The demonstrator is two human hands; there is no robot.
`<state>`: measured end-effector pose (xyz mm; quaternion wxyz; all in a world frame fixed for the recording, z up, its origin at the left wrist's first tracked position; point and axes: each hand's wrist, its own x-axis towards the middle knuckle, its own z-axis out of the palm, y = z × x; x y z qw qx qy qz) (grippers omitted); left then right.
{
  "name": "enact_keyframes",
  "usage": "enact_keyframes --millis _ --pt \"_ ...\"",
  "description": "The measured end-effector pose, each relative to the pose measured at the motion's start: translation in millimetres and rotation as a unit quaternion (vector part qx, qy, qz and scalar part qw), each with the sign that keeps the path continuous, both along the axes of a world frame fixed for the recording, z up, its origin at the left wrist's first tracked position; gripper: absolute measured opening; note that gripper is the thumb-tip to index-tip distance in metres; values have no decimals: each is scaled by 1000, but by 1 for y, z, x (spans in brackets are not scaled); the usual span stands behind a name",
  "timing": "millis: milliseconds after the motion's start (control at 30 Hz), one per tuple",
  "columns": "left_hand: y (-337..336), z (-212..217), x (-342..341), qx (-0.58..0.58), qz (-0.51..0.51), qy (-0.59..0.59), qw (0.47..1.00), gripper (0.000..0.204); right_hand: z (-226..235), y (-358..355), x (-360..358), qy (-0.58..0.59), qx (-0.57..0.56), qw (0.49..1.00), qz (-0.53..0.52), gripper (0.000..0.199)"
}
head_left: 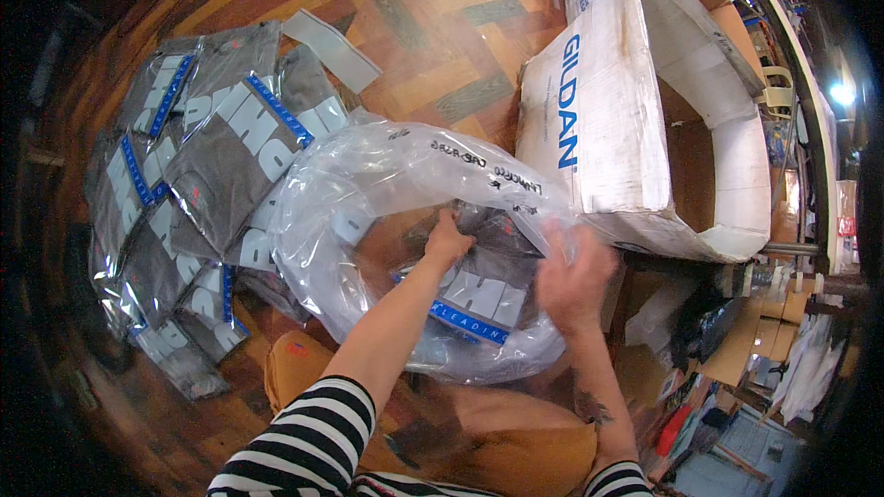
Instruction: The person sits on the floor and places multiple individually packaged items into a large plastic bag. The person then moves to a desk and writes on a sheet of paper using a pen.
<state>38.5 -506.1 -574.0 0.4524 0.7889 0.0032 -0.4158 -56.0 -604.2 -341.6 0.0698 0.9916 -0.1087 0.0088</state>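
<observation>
A clear plastic bag (318,253) is lying on the patterned wood floor (414,46) right in front of the seated person, its film bunching into a thick ring, and black handwriting is running upside down along the far part. Inside the ring a grey garment packet (483,290) is showing big pale letters and a blue strip printed in white. The left hand (448,241) is resting at the packet's far side, fingers bending downward; I can't tell whether they are pinching it. The right hand (575,276) is blurring at the bag's right rim, so its grip is escaping me too. Over to the left, a pile of similar packets (216,202) is spreading out, several bearing the same blue strips, with a pale card strip (331,51) lying at its upper edge. A scuffed white carton (603,124) is standing close beyond the right hand, carrying tall blue lettering down its side and crowding that side, while the person's knees are hemming in the near edge.
</observation>
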Motion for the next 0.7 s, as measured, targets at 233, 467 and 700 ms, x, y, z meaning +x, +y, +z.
enact_keyframes --millis 233,467,700 --pt "80 -5 46 1 -312 -199 929 91 -140 65 -21 138 276 914 263 65" --pt "149 14 50 210 -502 -310 779 106 -164 57 -8 340 84 891 288 84" --pt "158 -27 10 344 -573 -118 735 122 -190 2 -66 333 72 892 298 62"
